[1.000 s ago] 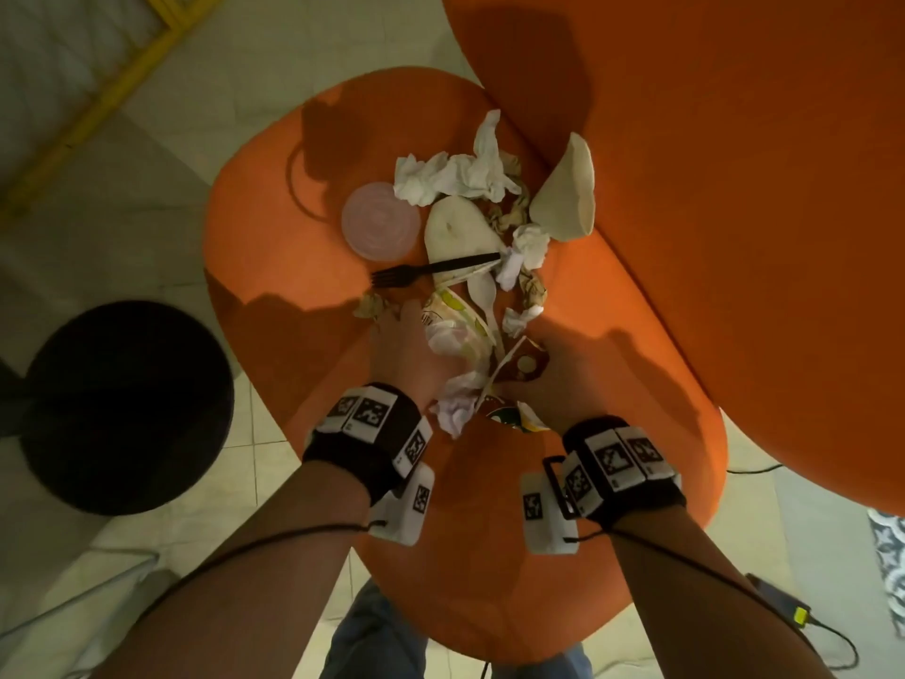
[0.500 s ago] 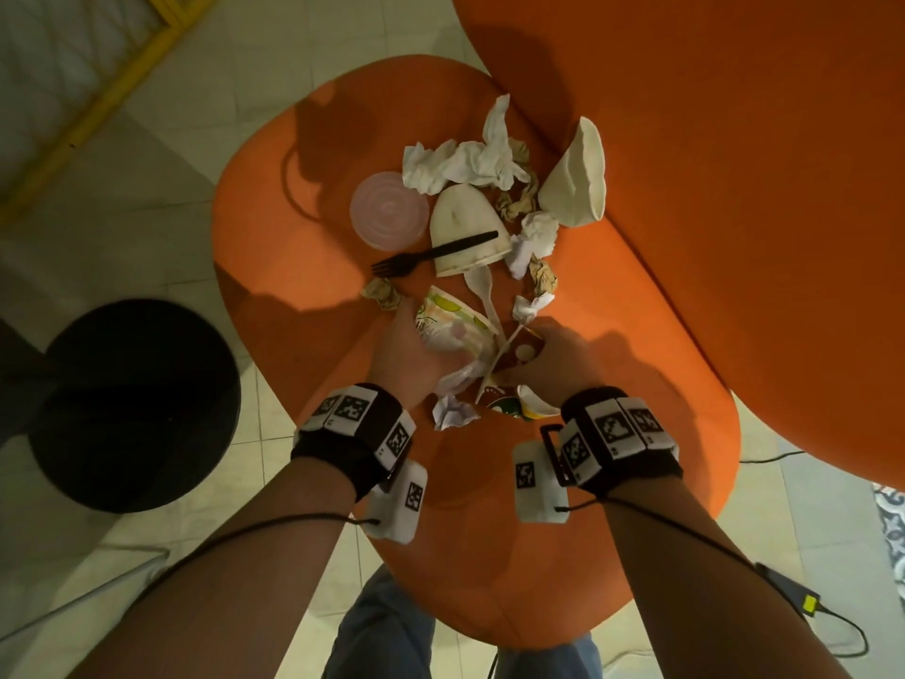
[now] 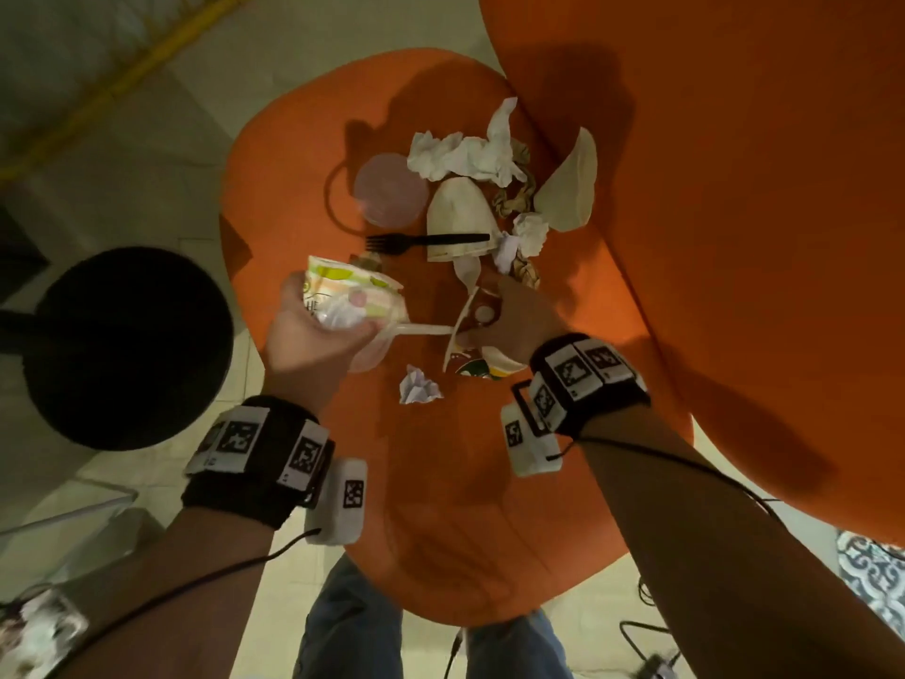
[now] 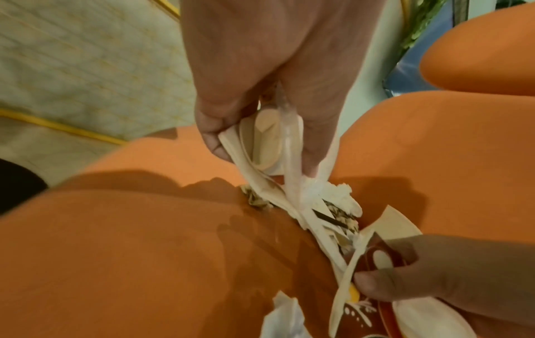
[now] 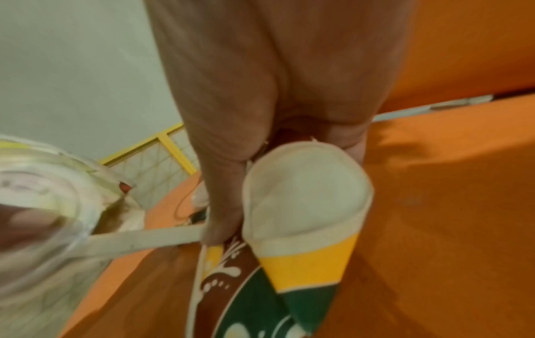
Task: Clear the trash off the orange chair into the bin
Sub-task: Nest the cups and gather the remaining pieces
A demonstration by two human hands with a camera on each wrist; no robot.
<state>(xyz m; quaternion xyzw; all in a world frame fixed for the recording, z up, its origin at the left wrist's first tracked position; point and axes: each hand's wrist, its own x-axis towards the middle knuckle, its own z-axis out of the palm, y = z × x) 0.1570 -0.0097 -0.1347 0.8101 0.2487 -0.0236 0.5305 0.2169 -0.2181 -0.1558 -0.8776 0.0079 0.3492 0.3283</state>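
Note:
On the orange chair seat (image 3: pixel 303 154) lies a heap of trash: white tissues (image 3: pixel 460 156), a clear lid (image 3: pixel 387 191), a white paper cup (image 3: pixel 455 215), a black fork (image 3: pixel 426 240) and a flattened cup (image 3: pixel 570 188). My left hand (image 3: pixel 333 313) grips a crushed cup with green and pink print (image 3: pixel 352 286) stuffed with tissue, held above the seat's left side. A white plastic spoon (image 3: pixel 416 329) sticks out of that bundle toward my right hand (image 3: pixel 485 313). The right hand grips flattened brown, green and yellow paper cups (image 5: pixel 306 205) low on the seat. The black bin (image 3: pixel 127 345) stands on the floor to the left.
A small crumpled paper ball (image 3: pixel 418 384) lies on the seat between my wrists. The orange backrest (image 3: pixel 734 188) rises on the right. Yellow-framed mesh (image 3: pixel 147 51) runs along the far left floor. Cables (image 3: pixel 646 634) lie at the lower right.
My left hand has lifted the printed cup bundle off the seat and moved it left, towards the bin. A crumpled paper stayed behind on the seat. The right hand kept its grip on the flattened cups.

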